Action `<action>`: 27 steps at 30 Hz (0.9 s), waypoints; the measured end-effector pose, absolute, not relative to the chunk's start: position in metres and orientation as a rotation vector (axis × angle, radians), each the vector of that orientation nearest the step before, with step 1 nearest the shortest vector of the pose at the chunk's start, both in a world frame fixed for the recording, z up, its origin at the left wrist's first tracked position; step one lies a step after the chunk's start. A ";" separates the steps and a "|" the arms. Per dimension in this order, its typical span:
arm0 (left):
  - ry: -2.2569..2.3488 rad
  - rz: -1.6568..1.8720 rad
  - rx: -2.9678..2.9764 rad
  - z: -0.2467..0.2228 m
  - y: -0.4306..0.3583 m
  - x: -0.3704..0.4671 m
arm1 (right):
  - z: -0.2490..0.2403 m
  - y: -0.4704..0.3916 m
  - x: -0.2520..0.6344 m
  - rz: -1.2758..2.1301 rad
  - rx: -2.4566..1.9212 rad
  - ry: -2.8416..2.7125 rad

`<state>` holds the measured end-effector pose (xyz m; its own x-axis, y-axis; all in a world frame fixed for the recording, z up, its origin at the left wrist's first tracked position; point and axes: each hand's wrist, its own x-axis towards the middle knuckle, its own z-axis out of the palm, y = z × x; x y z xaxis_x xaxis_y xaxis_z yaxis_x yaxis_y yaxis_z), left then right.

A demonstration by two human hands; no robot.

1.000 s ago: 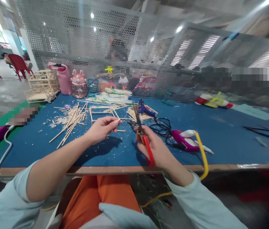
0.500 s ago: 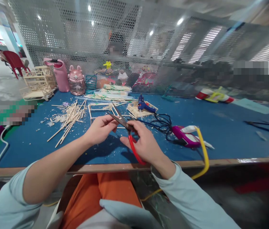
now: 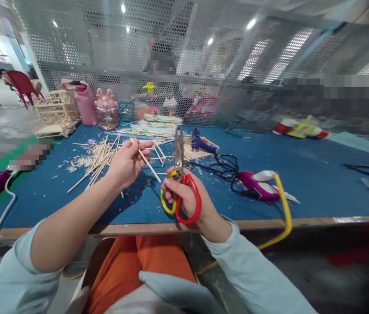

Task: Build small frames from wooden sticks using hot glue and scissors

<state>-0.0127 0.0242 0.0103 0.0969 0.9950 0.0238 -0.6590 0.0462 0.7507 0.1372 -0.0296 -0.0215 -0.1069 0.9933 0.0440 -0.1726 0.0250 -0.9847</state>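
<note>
My left hand (image 3: 128,162) is closed on a thin wooden stick (image 3: 148,164), held slanting down to the right above the blue tabletop. To its right, my right hand (image 3: 187,192) grips scissors (image 3: 179,152) with one red and one yellow handle, blades upward and nearly together. The stick's lower end is close to the right hand, apart from the blades. Behind the left hand lies a pile of loose sticks (image 3: 101,159) among scraps. A small stick frame (image 3: 158,155) is partly hidden by the left hand.
A blue glue gun (image 3: 200,143) rests on a stick panel (image 3: 191,152), with black cable beside it. Rightward are a purple-and-white power strip (image 3: 259,186) and long-nosed pliers (image 3: 367,170). A stick-built model (image 3: 56,114), pink bottle (image 3: 85,104) and clear pink bottle (image 3: 106,111) stand at the back left.
The scissors have swung from pointing left to pointing upward, and their blades have come together. My left hand has moved up and away from them, with the stick now plainly visible.
</note>
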 end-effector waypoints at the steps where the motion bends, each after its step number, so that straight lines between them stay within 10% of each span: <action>1: 0.605 1.384 0.711 0.010 0.023 -0.012 | -0.021 -0.030 0.135 1.341 -0.977 -1.139; 15: 0.807 1.255 0.968 -0.002 0.029 -0.016 | -0.015 -0.007 0.163 0.900 -1.027 -1.144; 27: 0.926 0.830 2.316 -0.022 0.005 0.001 | -0.006 -0.017 0.160 0.754 -1.113 -1.605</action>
